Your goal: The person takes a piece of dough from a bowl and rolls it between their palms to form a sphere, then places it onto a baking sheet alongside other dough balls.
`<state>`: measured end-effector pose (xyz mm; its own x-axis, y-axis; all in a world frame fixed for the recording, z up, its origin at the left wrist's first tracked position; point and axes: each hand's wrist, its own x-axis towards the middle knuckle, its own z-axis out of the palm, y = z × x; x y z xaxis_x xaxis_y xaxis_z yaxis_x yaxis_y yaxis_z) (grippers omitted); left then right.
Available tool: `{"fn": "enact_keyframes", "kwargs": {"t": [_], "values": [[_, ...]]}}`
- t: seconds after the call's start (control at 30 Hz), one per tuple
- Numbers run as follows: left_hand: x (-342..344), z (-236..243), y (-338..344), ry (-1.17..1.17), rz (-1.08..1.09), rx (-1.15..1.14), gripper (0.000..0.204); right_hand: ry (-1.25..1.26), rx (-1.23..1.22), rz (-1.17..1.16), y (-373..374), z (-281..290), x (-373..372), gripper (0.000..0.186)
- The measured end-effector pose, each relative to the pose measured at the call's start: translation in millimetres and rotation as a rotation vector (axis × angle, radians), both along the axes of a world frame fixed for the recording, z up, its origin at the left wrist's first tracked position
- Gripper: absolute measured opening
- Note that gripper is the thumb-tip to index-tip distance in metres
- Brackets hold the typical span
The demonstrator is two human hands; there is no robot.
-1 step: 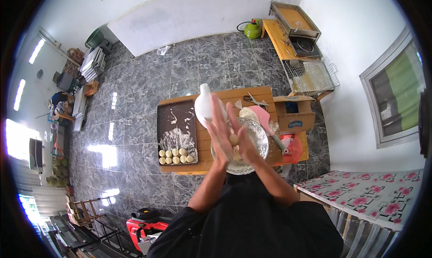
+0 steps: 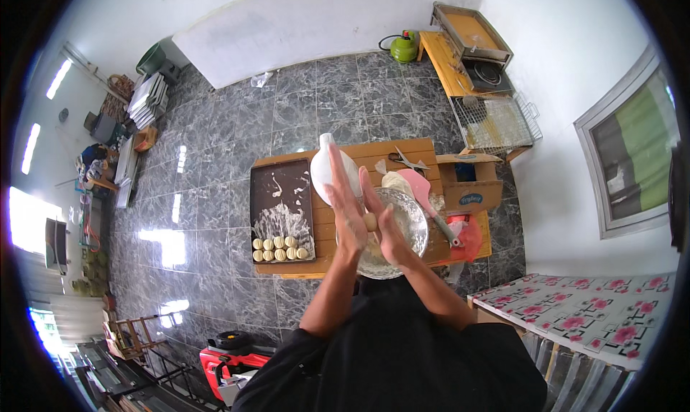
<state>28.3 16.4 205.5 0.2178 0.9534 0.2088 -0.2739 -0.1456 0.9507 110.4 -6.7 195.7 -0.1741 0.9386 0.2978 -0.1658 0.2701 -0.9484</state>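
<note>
My left hand (image 2: 347,214) and right hand (image 2: 389,229), palms facing and fingers extended, hold a pale dough ball (image 2: 370,221) between them above the near-left side of the floury bowl (image 2: 425,232). I judge the step to be rolling by palm, the next move calling for light, even pressure. The ball has no evident pointing end; its visible part runs slightly longer along my fingers, though my palms obscure its true long axis.

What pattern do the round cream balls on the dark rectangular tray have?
Stripes; the round cream balls show in the head view.
</note>
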Motion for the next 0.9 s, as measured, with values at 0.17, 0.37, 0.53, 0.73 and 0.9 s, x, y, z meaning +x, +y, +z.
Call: {"fn": "enact_keyframes", "kwargs": {"t": [0.17, 0.37, 0.53, 0.73, 0.9], "values": [[-0.3, 7.0, -5.1, 0.156, -0.097, 0.186, 0.084, 0.156, -0.026, -0.279, 8.7, 11.6, 4.4, 0.086], [-4.7, 14.3, -2.5, 0.076, 0.170, 0.166, 0.088, 0.224, 0.005, -0.065, -2.2, 14.9, -3.4, 0.089], [-2.0, 21.5, -4.2, 0.003, 0.118, 0.172, 0.094, 0.173, -0.107, -0.154, -5.3, 18.3, -6.5, 0.087], [5.8, 27.8, -21.9, 0.204, 0.133, 0.256, 0.096, 0.451, -0.095, -0.193, -9.2, 17.5, -1.9, 0.089], [4.6, 18.6, -22.2, 0.197, 0.085, 0.371, 0.089, 0.266, -0.227, -0.106, -19.8, 15.9, -5.2, 0.086]]}}
